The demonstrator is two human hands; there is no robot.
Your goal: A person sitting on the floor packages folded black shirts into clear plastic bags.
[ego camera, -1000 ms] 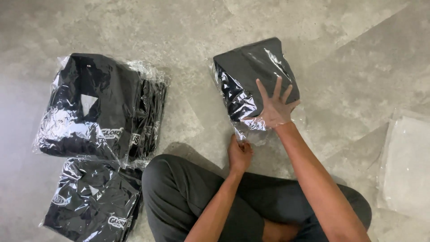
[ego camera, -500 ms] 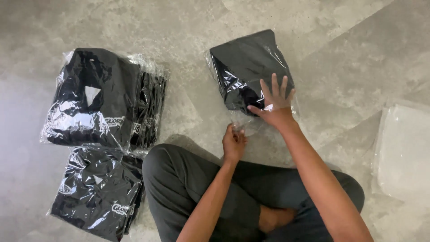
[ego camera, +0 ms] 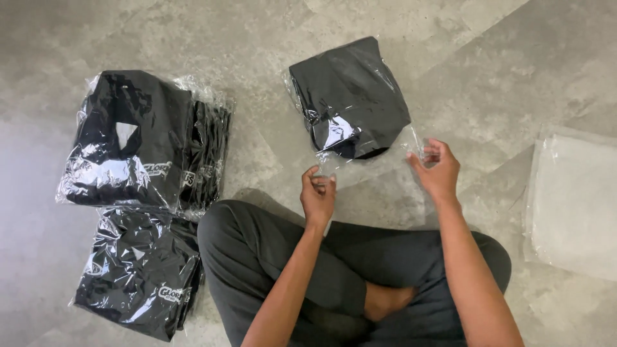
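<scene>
**Two hands at the open end of a bagged dark garment**

Two bare hands pinch the loose near edge of a clear plastic bag (ego camera: 360, 138) that lies on the grey floor (ego camera: 450, 58). Inside it sits a folded dark garment (ego camera: 350, 93), at about 12 o'clock from the seated person's crossed legs (ego camera: 334, 263). The left hand (ego camera: 318, 196) has thumb and fingertips closed on the bag's flap at its 7 o'clock corner. The right hand (ego camera: 438, 170) grips the flap at the 5 o'clock corner, fingers curled around the film. The garment itself rests further up, apart from both hands.

At 9 o'clock lies a stack of bagged black garments (ego camera: 144, 141), with a second bagged stack (ego camera: 138, 270) just below it at 8 o'clock, beside the left knee. At 3 o'clock, well apart, rests a pile of empty clear bags (ego camera: 572, 199).
</scene>
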